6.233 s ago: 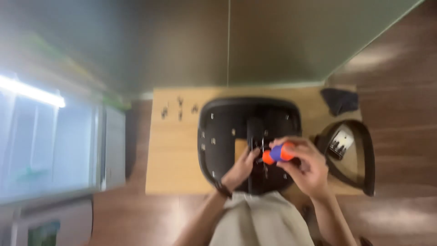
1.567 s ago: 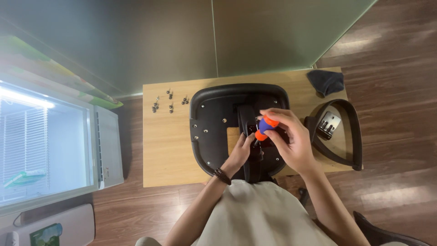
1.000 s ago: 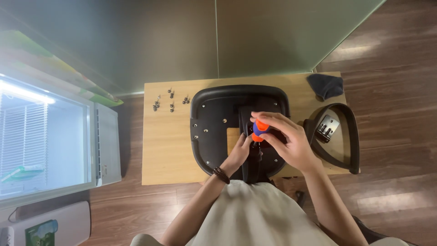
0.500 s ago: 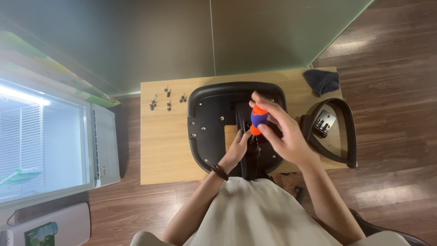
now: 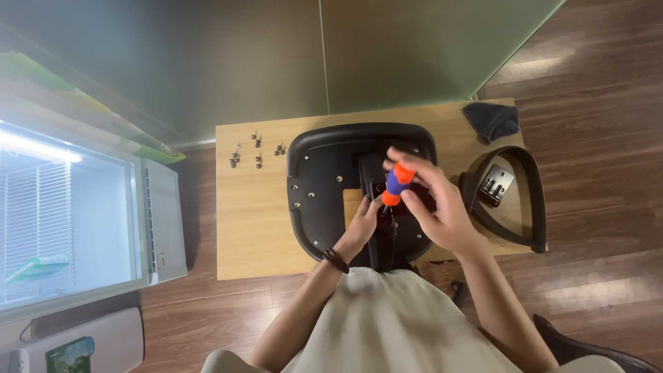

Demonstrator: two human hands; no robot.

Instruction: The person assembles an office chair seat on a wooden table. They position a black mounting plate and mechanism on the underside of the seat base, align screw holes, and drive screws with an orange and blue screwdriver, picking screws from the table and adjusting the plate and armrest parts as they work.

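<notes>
Tilting since before, screwdriver [image 5: 397, 184] in right hand [image 5: 442, 207], above seat pan [image 5: 324, 193].

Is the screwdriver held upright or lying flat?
Upright: the right hand grips the screwdriver handle-up, its tip pointing down into the black seat.

Small screws [image 5: 254, 152] lay scattered near the table's [image 5: 255, 221] far left corner; a dark cloth [image 5: 492, 120] and a curved black armrest [image 5: 514, 200] sat right.
</notes>
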